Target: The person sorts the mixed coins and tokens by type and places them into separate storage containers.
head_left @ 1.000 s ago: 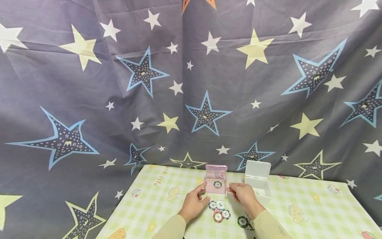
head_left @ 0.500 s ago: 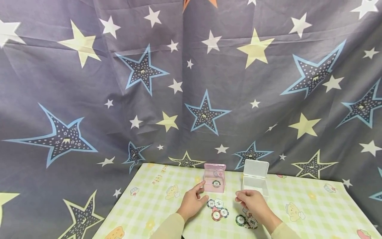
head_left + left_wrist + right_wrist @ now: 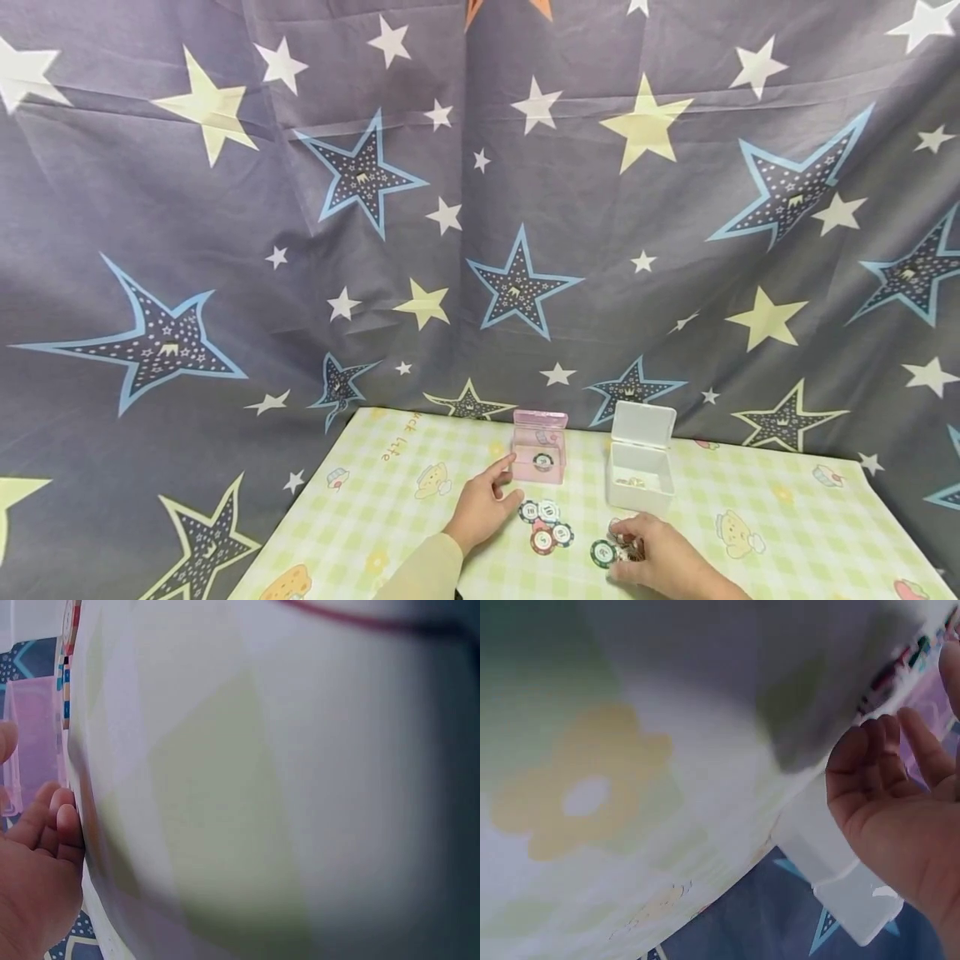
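My left hand (image 3: pixel 483 508) rests beside the left wall of a pink see-through box (image 3: pixel 537 472), index fingertip right at it, fingers loosely bent. The box's lid stands up, and a dark-rimmed poker chip (image 3: pixel 543 461) shows inside. My right hand (image 3: pixel 663 554) reaches over the right-hand group of poker chips, thumb and index finger spread around them. A green-rimmed poker chip (image 3: pixel 603 553) lies just left of its fingertips; the hand partly covers the others. In the right wrist view the fingers (image 3: pixel 885 761) are curved near the chips, with nothing seen pinched.
A white box (image 3: pixel 639 498) with its lid up holds some small gold-coloured pieces, behind the right hand. Several poker chips (image 3: pixel 543 541) lie in a cluster between the hands. The checked tablecloth (image 3: pixel 787 533) runs back to a grey star-patterned curtain (image 3: pixel 420 250).
My right hand has moved from beside the pink box, back and down to the right-hand chips, uncovering the white box. The left hand has stayed at the pink box.
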A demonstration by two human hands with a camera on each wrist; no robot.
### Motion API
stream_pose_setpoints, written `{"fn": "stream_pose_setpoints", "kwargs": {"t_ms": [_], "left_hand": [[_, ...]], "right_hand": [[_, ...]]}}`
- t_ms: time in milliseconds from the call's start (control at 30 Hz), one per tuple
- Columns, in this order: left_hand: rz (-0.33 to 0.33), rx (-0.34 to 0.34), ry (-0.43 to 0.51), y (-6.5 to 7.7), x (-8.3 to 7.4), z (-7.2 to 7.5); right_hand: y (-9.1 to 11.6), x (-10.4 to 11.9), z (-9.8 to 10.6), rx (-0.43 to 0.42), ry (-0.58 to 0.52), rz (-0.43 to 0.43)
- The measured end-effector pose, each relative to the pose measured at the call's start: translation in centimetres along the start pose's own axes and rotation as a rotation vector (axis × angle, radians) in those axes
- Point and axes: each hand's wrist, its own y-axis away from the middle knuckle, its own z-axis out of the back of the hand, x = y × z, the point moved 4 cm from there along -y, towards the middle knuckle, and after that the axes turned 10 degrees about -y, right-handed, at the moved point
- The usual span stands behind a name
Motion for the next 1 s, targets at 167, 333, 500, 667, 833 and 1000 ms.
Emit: {"fn": "stream_pose_setpoints", "kwargs": {"t_ms": [167,333,500,667,833,1000], "left_hand": [[-0.007,-0.004,0.005,0.1,0.1,0.0],[-0.007,0.008,0.014,0.2,0.1,0.0],[-0.01,0.004,0.002,0.2,-0.1,0.1],[-0.013,0.004,-0.014,0.3,-0.1,0.1],[-0.007,0.006,-0.027,0.1,0.2,-0.1],[-0.008,0.007,-0.019,0.1,0.2,-0.1]], "right_hand": [[-0.2,-0.1,-0.9,-0.027,0.114,-0.03],[-0.4,0.1,-1.3,-0.051,0.081,-0.023],[-0.7,0.3,-1.4,-0.042,0.038,-0.02],[-0.9,0.1,-1.6,-0.042,0.029,-0.002],[-1.1,0.1,-1.8,-0.038,0.013,-0.004],[-1.3,0.3,-1.9,-0.044,0.026,-0.034]]}}
